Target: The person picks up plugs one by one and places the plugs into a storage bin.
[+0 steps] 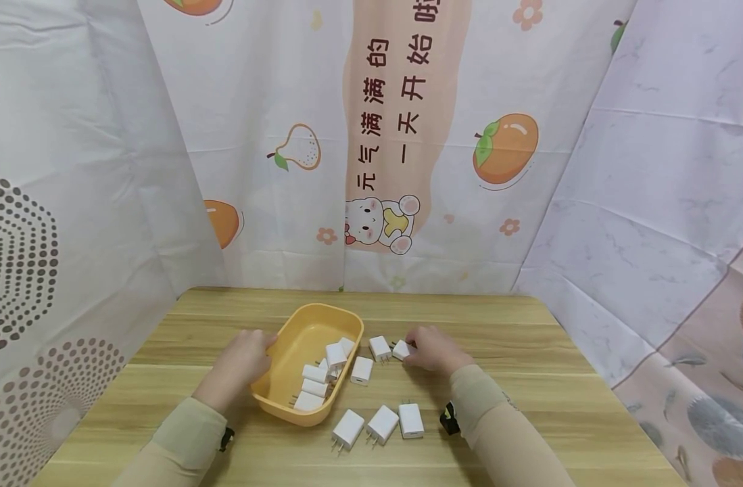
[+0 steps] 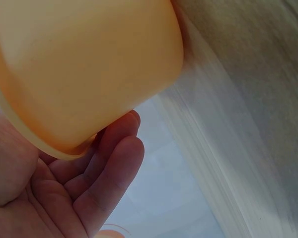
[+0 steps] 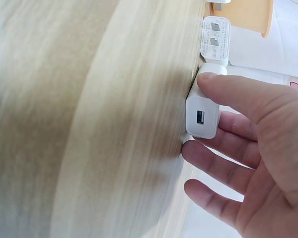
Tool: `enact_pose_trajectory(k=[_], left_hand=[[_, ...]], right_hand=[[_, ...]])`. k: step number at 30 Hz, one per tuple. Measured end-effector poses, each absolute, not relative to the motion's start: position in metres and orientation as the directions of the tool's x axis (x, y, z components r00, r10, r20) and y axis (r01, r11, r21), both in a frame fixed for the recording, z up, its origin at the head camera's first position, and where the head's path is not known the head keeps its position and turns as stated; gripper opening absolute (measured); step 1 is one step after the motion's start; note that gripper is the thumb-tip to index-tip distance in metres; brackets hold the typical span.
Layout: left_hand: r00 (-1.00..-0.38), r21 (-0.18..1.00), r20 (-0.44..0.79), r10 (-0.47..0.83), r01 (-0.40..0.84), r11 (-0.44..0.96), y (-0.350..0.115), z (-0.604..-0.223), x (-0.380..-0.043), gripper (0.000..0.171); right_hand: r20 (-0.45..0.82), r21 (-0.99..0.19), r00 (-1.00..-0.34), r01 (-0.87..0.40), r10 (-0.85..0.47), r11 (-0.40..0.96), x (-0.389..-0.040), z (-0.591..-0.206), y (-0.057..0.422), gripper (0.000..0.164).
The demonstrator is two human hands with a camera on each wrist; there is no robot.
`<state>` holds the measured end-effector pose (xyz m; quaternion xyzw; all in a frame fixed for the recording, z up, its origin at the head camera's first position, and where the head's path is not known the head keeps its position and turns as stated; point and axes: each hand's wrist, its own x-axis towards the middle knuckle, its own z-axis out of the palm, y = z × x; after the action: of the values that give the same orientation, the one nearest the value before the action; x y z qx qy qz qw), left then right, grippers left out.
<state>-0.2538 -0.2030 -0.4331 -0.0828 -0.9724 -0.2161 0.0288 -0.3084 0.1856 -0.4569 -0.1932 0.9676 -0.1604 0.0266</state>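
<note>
My left hand (image 1: 245,357) grips the left rim of a yellow plastic basket (image 1: 295,352), thumb over the edge and fingers curled beneath it in the left wrist view. Several white charger plugs (image 1: 315,387) lie heaped along the basket's right side. To the right of the basket, my right hand (image 1: 435,350) pinches a white USB charger plug (image 3: 202,110) between thumb and fingers, its USB port facing the right wrist camera. That plug is low at the tabletop, its prongs pointing left in the head view. Another plug (image 3: 215,39) lies just beyond it, prongs showing.
On the wooden table (image 1: 529,399), two plugs lie between the basket and my right hand, including one charger plug (image 1: 362,370) by the basket wall. Nearer me is a row of three more, with a plug (image 1: 410,421) at its right end. Printed curtains (image 1: 274,223) hang behind.
</note>
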Motion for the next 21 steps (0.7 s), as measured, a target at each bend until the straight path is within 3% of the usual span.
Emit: enact_pose_trajectory(k=[21], left_hand=[[-0.976,0.378,0.122,0.180,0.214,0.901,-0.2049,-0.4349,-0.2532,0.045]], right_hand=[[0.039,-0.331,-0.927,-0.365,-0.374,0.870,-0.3090,-0.4563,0.1878,0.020]])
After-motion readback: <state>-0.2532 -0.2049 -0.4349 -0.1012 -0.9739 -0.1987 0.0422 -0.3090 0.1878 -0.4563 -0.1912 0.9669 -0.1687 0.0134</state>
